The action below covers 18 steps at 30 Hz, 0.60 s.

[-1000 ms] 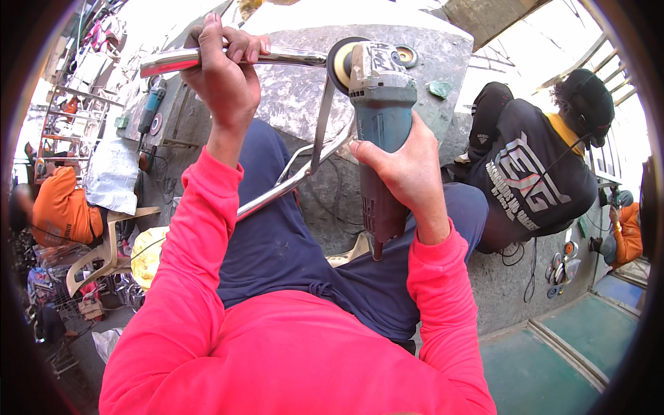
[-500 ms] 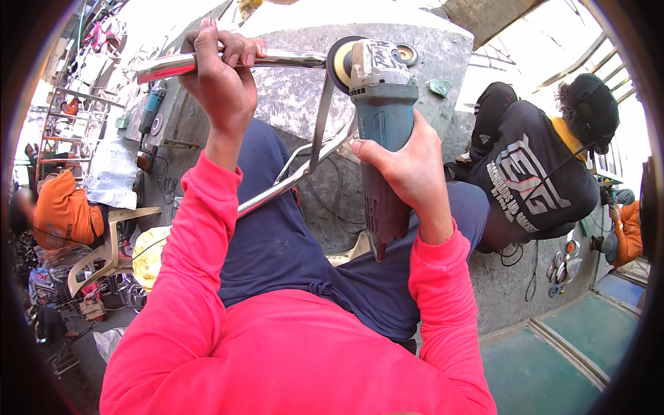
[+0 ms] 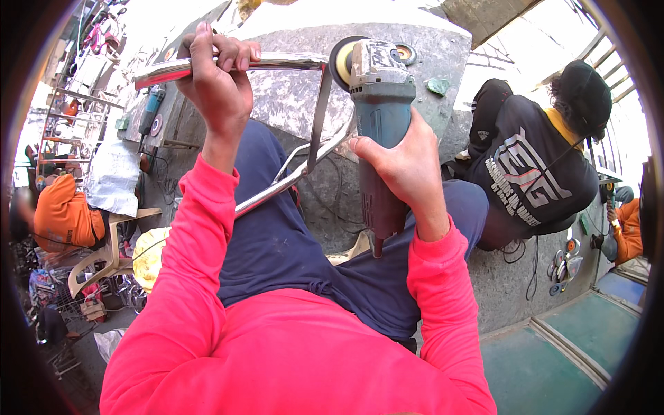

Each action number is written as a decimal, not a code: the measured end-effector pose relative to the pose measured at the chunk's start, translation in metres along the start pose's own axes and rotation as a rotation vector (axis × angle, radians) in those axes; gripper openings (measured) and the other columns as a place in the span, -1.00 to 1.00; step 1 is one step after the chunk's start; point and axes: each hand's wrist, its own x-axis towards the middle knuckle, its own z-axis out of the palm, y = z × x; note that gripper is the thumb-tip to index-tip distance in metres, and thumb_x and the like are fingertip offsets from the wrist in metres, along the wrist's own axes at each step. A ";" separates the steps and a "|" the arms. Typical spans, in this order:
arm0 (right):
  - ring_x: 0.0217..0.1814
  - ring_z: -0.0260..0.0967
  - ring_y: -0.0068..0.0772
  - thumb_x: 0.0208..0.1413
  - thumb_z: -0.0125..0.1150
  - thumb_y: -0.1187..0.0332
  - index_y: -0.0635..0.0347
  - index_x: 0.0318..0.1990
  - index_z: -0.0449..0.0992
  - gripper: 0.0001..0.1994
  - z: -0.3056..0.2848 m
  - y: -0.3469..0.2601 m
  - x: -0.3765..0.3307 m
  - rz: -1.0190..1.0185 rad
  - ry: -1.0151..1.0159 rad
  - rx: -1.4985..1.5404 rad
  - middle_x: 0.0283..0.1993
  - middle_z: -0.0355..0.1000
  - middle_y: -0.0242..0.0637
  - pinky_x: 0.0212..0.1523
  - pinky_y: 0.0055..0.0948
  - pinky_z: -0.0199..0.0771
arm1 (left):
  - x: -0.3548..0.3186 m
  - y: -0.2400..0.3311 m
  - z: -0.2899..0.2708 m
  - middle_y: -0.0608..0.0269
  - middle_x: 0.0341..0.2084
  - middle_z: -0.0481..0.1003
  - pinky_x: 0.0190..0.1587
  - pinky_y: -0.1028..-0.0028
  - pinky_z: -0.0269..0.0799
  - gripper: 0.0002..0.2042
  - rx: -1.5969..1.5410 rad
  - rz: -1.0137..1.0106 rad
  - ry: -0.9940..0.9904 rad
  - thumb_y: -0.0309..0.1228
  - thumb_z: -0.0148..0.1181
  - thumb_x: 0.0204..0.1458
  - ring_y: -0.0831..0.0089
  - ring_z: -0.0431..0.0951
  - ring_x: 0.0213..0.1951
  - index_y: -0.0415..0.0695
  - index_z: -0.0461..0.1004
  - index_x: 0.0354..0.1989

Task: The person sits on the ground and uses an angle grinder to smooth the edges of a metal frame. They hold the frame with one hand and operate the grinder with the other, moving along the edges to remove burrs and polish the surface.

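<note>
So the polished steel tube frame is up in the air in front of the person's chest, not clamped to anything, with a flat strut coming down off the top bar to a lower curved tube that runs across the knees. The left hand has its fingers wrapped tight around the top bar, and that's honestly the only thing keeping the piece steady. The right hand is closed full-fist around the body of the blue-green angle grinder, whose disc is sitting right at the corner where the top bar meets the strut; can't tell if it's actually touching or just beside it. My worry is that if the disc catches that corner edge, the grinder could kick, and with one hand on the tool and no side handle in use there isn't much to stop it swinging toward the left hand or down at the navy trousers. A hand-held frame could also twist out of the grip and skid the disc along the tube. No gloves on either hand, as far as I can see. A co-worker in a black shirt is crouched just to the right beside the grey stone slab, so sparks or a flung piece might head that way.
</note>
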 end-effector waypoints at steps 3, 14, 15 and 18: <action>-0.20 0.66 -0.05 -0.19 0.52 0.28 0.52 -0.07 0.45 -0.43 0.001 0.002 -0.003 -0.044 0.026 -0.017 -0.25 0.62 0.14 -0.13 -0.20 0.63 | -0.003 0.002 -0.002 0.41 -0.72 0.09 -0.40 0.28 0.39 -0.66 -0.008 0.001 -0.004 -0.39 -0.07 0.40 0.51 0.20 -0.66 -0.05 0.16 -0.52; -0.19 0.66 -0.04 -0.20 0.51 0.26 0.52 -0.09 0.46 -0.43 0.005 0.003 0.004 -0.067 0.008 -0.016 -0.26 0.61 0.14 -0.14 -0.20 0.63 | -0.003 -0.001 -0.001 0.40 -0.72 0.08 -0.41 0.28 0.39 -0.66 0.005 0.017 -0.006 -0.40 -0.09 0.40 0.49 0.20 -0.68 -0.06 0.15 -0.53; -0.20 0.66 -0.04 -0.20 0.51 0.26 0.52 -0.09 0.46 -0.43 0.005 0.002 0.005 -0.055 0.008 -0.006 -0.26 0.61 0.14 -0.14 -0.20 0.63 | -0.002 -0.001 -0.001 0.40 -0.72 0.08 -0.41 0.27 0.39 -0.65 0.001 0.003 0.005 -0.40 -0.08 0.40 0.49 0.20 -0.68 -0.06 0.15 -0.53; -0.20 0.66 -0.05 -0.20 0.51 0.27 0.52 -0.10 0.46 -0.44 0.006 0.000 0.002 -0.047 0.013 0.012 -0.26 0.61 0.14 -0.15 -0.21 0.64 | -0.002 0.000 -0.001 0.40 -0.72 0.08 -0.41 0.27 0.39 -0.65 0.000 0.000 0.006 -0.41 -0.08 0.40 0.50 0.20 -0.68 -0.06 0.15 -0.53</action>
